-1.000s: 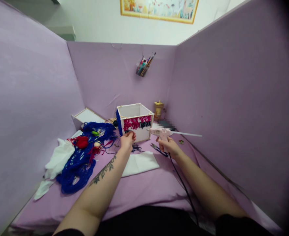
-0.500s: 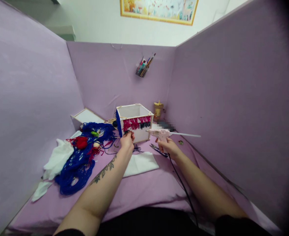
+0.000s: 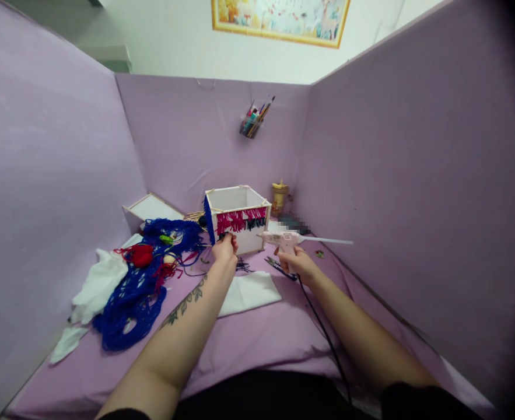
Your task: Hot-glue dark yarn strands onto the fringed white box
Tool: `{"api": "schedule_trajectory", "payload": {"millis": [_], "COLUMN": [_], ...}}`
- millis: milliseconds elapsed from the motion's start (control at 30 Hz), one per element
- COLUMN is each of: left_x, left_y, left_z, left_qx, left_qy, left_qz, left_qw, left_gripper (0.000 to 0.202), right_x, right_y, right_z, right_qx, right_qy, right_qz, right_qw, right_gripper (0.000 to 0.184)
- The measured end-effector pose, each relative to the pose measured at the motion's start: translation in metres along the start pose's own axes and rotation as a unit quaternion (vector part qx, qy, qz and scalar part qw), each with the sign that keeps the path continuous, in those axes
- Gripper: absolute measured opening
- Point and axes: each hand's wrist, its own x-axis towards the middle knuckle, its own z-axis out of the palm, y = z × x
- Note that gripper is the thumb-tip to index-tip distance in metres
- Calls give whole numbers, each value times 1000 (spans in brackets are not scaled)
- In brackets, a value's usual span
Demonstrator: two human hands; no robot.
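Observation:
A white open-topped box (image 3: 251,236) with wooden edge strips stands in front of me. Pink yarn fringe (image 3: 235,220) runs along its front, with dark yarn fringe (image 3: 256,223) below it at the right. My left hand (image 3: 226,247) is closed at the front's lower left, its fingertips pinched against the dark yarn there; what lies between them is too small to make out. In my right hand (image 3: 295,261) is a pale pink glue gun (image 3: 286,238), its nozzle pointing left near the box's right corner. A white glue stick (image 3: 327,240) juts from its back.
Blue yarn (image 3: 128,315), a red yarn ball (image 3: 141,255) and white cloth (image 3: 97,286) lie on the left. Scissors (image 3: 279,267) rest below the glue gun, beside a folded white cloth (image 3: 252,293). A yellow-brown cup (image 3: 279,198) stands behind. The glue gun's black cord (image 3: 322,326) trails toward me.
The whole view has shifted slightly, so things sit a little further left. Both hands keep nearly the same place relative to the box, with the glue gun still held.

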Motion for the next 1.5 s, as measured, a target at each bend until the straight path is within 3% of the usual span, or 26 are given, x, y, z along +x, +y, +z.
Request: {"api": "schedule_trajectory", "payload": {"millis": [433,567,700,833,1000,1500], "left_x": [-3,-2,-1,-2,-5,-1], "left_y": [-3,-2,-1,-2,-3,-9], "left_z": [-17,-20,-20,-22,-22,-23], "left_qx": [-33,-17,2,4,8,19], "left_qy": [-34,-47,-41,-51,-44,-20], "left_qz": [-41,-45,-31,-18,6,31], "left_qw": [998,998,999,999,999,999], "left_gripper": [11,11,11,11,14,13], "right_x": [-1,6,17,29,38,46], "right_y": [-6,-22,-34,-33,-24,-16], "right_z": [6,18,38,57,64,70], "right_qx": [-8,-110,-215,-274,-311,-270], "right_qy": [-13,-51,-49,-40,-21,-17], "right_qz": [0,-26,-73,-130,-168,-106], "right_qw": [1000,992,973,952,935,957], "right_gripper": [26,21,16,13,13,18]}}
